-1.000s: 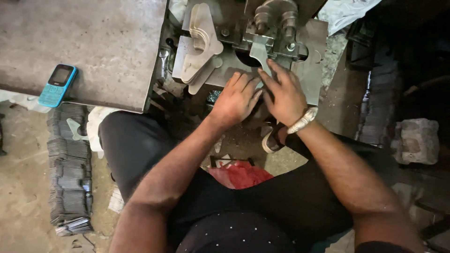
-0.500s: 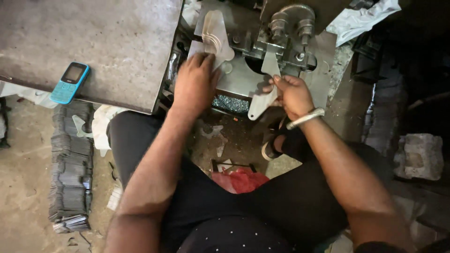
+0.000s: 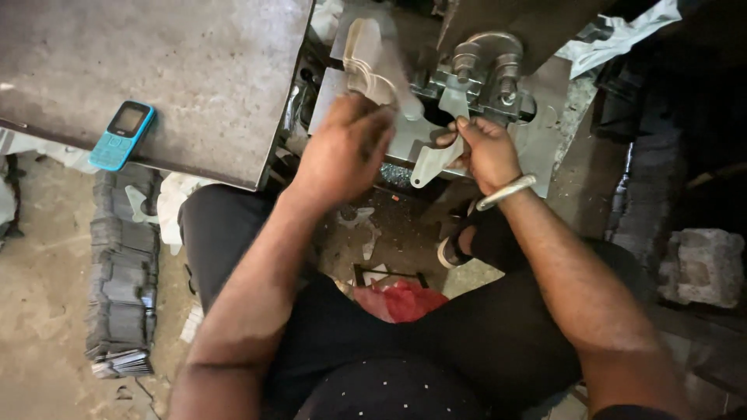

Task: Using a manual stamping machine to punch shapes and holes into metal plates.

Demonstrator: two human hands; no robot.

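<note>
The right hand (image 3: 486, 152) pinches a flat pale metal blank (image 3: 433, 165) by its upper end, just below the press die (image 3: 484, 74), the blank hanging down to the left of the fingers. A metal bangle (image 3: 506, 192) sits on that wrist. The left hand (image 3: 342, 148), blurred, lies with fingers curled against the bottom of a stack of cut blanks (image 3: 372, 58) just above it; whether it grips one I cannot tell. Well to its left, a blue phone (image 3: 122, 134) lies on the grey surface (image 3: 171, 70).
</note>
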